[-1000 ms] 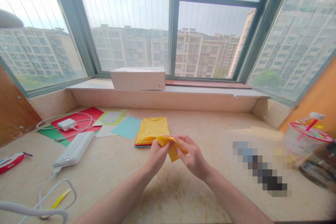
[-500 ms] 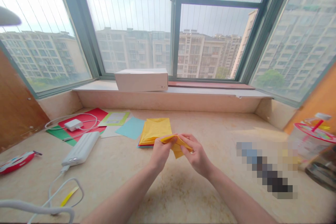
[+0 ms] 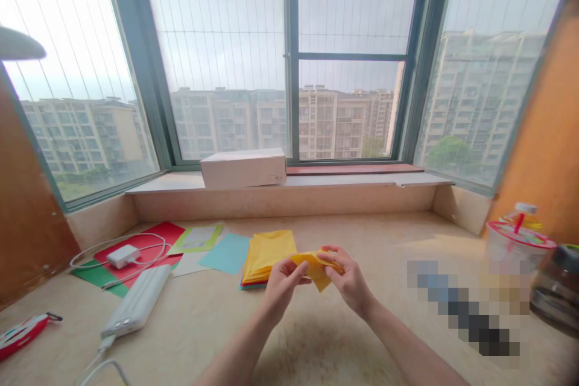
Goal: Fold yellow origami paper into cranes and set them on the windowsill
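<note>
Pinching folded yellow paper [image 3: 321, 280], the left hand [image 3: 281, 282] and right hand [image 3: 350, 278] are nearly closed.

Folded yellow paper [image 3: 321, 279], held aloft

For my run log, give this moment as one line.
left hand: pinching folded yellow paper | right hand: pinching same paper | beyond hands: yellow paper stack | left of stack: white power bank | windowsill: white box

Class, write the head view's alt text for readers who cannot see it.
A left hand and right hand hold folded yellow paper over a pale counter, near a yellow-topped paper stack. A white box sits on the windowsill.
</note>
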Demonstrator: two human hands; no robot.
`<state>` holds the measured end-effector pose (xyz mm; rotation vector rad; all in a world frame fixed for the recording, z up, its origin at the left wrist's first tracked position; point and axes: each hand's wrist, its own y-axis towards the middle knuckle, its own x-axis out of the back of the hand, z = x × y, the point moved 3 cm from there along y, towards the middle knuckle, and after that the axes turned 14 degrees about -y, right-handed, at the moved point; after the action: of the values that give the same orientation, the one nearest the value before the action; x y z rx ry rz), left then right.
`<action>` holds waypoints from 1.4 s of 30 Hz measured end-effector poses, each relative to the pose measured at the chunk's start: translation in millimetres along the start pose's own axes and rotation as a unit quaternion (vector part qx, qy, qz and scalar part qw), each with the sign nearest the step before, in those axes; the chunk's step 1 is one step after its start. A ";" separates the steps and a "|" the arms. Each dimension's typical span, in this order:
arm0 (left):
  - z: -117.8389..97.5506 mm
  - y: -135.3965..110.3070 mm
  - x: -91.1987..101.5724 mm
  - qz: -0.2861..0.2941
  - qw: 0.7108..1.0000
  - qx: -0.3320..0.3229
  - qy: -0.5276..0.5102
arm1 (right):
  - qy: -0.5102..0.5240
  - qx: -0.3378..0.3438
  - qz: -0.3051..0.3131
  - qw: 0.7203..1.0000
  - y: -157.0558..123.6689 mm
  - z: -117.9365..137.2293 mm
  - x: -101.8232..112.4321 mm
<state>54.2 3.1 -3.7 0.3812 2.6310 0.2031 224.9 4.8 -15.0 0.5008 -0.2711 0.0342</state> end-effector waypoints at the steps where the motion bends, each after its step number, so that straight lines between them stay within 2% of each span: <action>1: -0.8 0.7 1.7 -0.007 1.000 -0.002 0.001 | 0.006 -0.005 0.003 1.000 1.1 -1.0 0.7; 8: 7.2 10.0 15.1 -0.066 0.998 -0.012 -0.004 | 0.005 -0.005 0.053 0.999 5.8 -2.0 3.2; 14: 6.0 11.4 14.0 -0.050 0.998 -0.013 -0.027 | -0.086 0.049 0.070 0.993 5.6 3.8 7.2; 18: 3.1 11.5 15.9 -0.064 0.997 -0.028 -0.011 | -0.133 0.091 0.047 0.986 5.2 5.1 8.4; 23: -0.5 11.0 16.7 -0.093 0.994 -0.047 0.031 | -0.141 0.104 -0.025 0.984 10.0 3.5 15.1; 29: 0.1 13.1 17.2 -0.064 0.992 -0.048 0.094 | -0.080 0.065 -0.054 0.993 15.9 -13.4 18.6; 32: 2.8 15.0 17.9 -0.037 0.992 -0.044 0.115 | -0.059 0.068 -0.036 0.995 14.7 -16.5 15.0; 35: 3.7 16.1 16.7 -0.017 0.992 -0.035 0.123 | -0.004 0.043 -0.012 0.999 14.0 -16.7 10.7; 42: -2.0 14.9 15.4 0.025 0.990 -0.032 0.137 | 0.021 -0.011 -0.062 0.998 18.6 -17.5 13.9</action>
<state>43.6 21.8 -5.5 0.4251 2.8775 0.3795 240.8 29.0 -17.3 0.4929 -0.1990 -0.0798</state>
